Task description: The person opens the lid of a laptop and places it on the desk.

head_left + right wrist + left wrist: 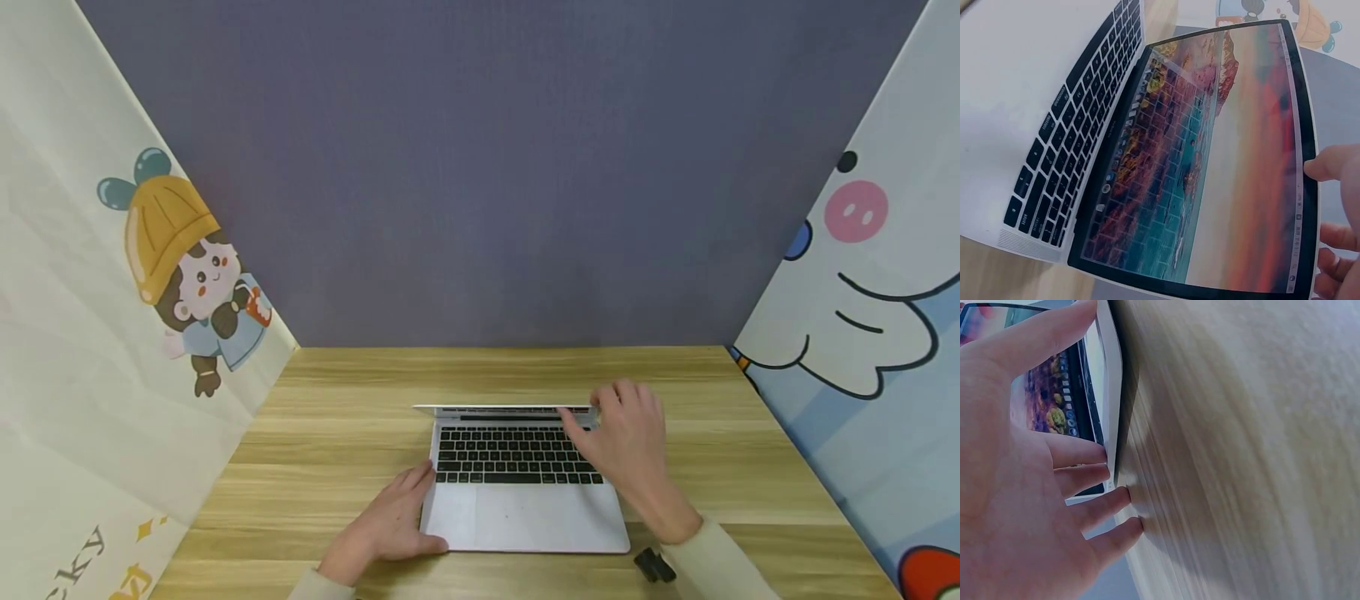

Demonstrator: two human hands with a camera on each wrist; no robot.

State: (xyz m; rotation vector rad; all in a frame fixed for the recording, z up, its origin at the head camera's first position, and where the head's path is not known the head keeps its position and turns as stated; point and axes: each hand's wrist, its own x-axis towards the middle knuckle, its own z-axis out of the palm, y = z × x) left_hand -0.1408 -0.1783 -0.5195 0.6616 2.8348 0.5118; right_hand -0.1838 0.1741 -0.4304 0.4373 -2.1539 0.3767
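Note:
A silver laptop [532,517] with black keys lies on the wooden table, its lid [495,407] raised and seen almost edge-on in the head view. In the right wrist view the lit screen [1222,175] displays a colourful coastal picture. My right hand [633,433] pinches the lid near its upper right corner, thumb on the screen side and fingers behind. Along the base's left side rests my left hand [393,517], its fingers fairly straight and touching the edge, the thumb by the front left corner. The left wrist view shows that palm [1029,506] beside the laptop.
A small black object [655,565] lies on the wooden table [337,433] right of the laptop's front corner, close to my right sleeve [716,558]. A dark grey panel [510,183] stands behind the table. Printed cartoon sheets flank both sides.

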